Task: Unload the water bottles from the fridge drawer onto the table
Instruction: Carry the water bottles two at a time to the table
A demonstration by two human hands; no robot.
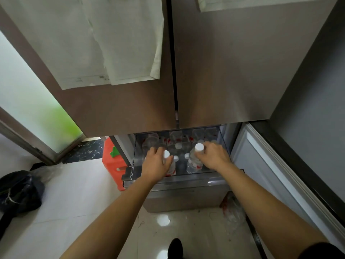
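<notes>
The fridge drawer [177, 181] is pulled out below the two closed upper doors. Several clear water bottles with white caps and red labels stand inside it. My left hand [155, 164] is wrapped around the neck of one bottle [171, 168] at the drawer's front left. My right hand [212, 156] grips another bottle [194, 163] just under its white cap, at the front right. More bottles [177, 144] stand behind, partly hidden under the doors. The table is out of sight.
An orange-red plastic stool [112, 161] stands left of the drawer. A dark bag [18, 193] lies on the pale floor at the left. A grey cabinet panel [261, 165] flanks the right. A crumpled plastic bag [231, 208] lies by the drawer's lower right.
</notes>
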